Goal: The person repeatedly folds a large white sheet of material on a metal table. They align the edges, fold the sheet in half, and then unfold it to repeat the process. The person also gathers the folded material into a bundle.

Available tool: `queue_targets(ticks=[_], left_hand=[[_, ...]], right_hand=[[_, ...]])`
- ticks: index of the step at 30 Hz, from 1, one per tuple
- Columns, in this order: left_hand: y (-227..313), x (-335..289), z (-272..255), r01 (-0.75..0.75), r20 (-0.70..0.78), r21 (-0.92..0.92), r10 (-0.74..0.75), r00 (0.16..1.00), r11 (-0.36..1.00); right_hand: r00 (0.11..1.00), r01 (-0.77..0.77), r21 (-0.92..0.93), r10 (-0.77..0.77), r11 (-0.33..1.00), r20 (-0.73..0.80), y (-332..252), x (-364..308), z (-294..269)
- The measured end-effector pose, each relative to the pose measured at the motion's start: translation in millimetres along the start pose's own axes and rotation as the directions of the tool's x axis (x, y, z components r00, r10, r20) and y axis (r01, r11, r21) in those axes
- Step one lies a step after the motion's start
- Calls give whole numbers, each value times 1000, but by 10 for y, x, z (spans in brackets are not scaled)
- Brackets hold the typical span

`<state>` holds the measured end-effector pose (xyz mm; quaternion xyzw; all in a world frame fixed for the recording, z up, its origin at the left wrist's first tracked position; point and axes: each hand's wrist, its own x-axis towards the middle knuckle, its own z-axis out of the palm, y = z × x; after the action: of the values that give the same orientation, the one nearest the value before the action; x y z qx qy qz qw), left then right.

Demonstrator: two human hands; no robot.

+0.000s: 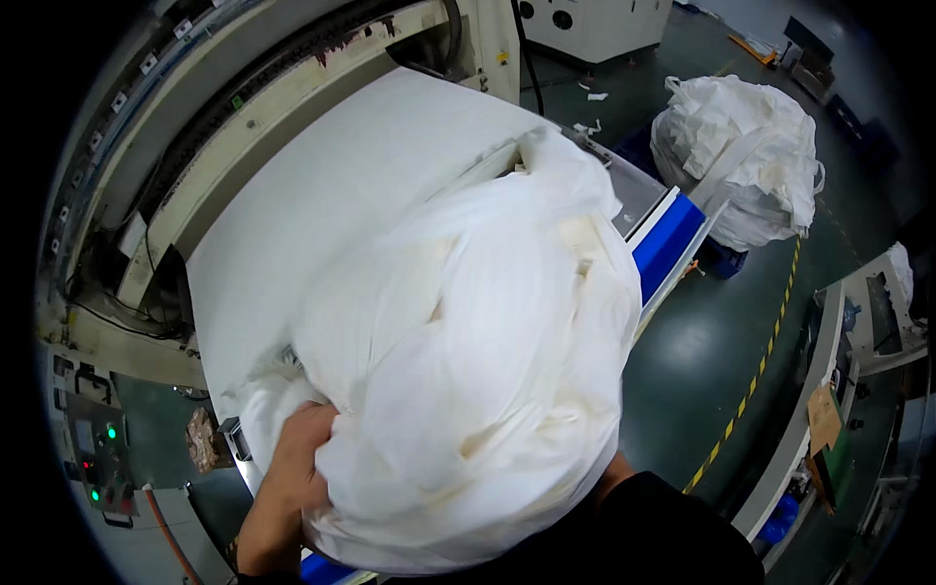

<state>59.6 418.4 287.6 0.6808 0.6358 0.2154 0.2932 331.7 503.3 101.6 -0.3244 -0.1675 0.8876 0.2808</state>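
Observation:
A large, loose bundle of white sheet material (pixel 487 322), fabric-like and full of folds, fills the middle of the view in front of my body. My left hand (pixel 300 463) grips its near left side, fingers curled into the folds. At its near right edge, my right hand (pixel 614 474) reaches against or under the bundle; only a bit near the wrist shows and its fingers are hidden. Behind the bundle, a smooth white sheet (pixel 341 185) comes out of a cream-coloured machine (pixel 263 127) and runs toward me, partly covered by the bundle.
A blue-and-white machine edge (pixel 668 234) juts out at the right. Beyond it, a big sack of white scraps (pixel 751 156) stands on the green floor near a yellow-black stripe (pixel 760 380). A control panel (pixel 100 463) with lit buttons is at lower left; a bench (pixel 799 419) is at right.

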Motion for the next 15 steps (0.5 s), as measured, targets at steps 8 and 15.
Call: queue_targets(ticks=[8,15], left_hand=[[2054,269,436,-370,-335,483,558,759,794],[3065,1503,1508,-704,-340,334,777,530,627]], right_hand=[[982,145,-260,-106,955,157,-948,-748,-415],[963,264,-516,-192,815,190,-2191,-1579,-1082]])
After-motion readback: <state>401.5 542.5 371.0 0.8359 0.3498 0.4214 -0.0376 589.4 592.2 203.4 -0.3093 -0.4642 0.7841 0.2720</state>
